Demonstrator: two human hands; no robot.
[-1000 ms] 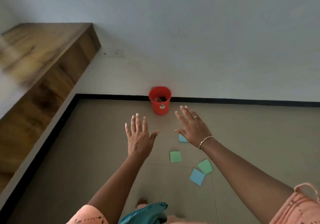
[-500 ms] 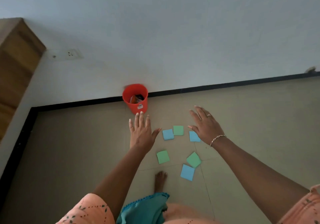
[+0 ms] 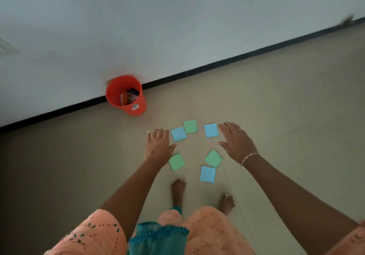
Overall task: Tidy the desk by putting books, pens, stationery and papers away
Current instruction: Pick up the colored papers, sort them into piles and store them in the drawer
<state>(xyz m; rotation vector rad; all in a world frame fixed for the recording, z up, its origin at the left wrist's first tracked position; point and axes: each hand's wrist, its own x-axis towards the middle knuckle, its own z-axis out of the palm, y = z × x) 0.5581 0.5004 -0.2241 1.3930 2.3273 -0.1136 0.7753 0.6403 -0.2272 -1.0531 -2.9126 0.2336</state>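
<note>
Several square sticky notes lie scattered on the beige floor: a blue note (image 3: 178, 134), a green note (image 3: 190, 126), a second blue note (image 3: 211, 130), a green note (image 3: 176, 162), a tilted green note (image 3: 213, 158) and a blue note (image 3: 207, 174). My left hand (image 3: 158, 144) hovers over the floor left of them, fingers straight and empty. My right hand (image 3: 237, 141), with a ring and bracelet, is spread to their right, also holding nothing.
An orange bin (image 3: 126, 95) with wrappers inside stands against the white wall's black skirting, behind the notes. My bare feet (image 3: 178, 190) stand just in front of the notes. Bare floor tiles spread to the left and right.
The view has tilted down and swung right; the wooden desk has left the frame. Both arms have lowered toward the notes and more notes and my feet have come into view.
</note>
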